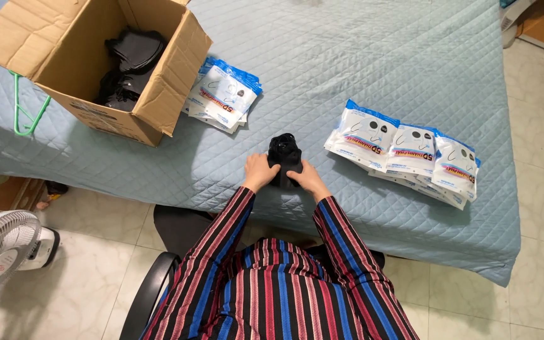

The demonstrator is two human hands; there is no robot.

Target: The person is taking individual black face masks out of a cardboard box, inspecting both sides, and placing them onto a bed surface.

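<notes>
On the quilted blue-grey bedspread (360, 56), near its front edge, sits a small stack of black masks (284, 157), gripped from both sides: left hand (258, 172) on its left edge, right hand (308, 178) on its right, fingers curled around it. Stack's long axis runs away from the person, top end pointing toward the far side. Right of it, well apart, a fanned row of flat white pouches with blue top bands (407, 154), overlapping, angled down to the right. Upper left, another pile of the same white-blue pouches (221, 94) beside an open cardboard box (64, 63), tipped, with loose black masks (130, 66) inside. Green hanger (23, 110) left of box. White fan (1, 252) on floor.
</notes>
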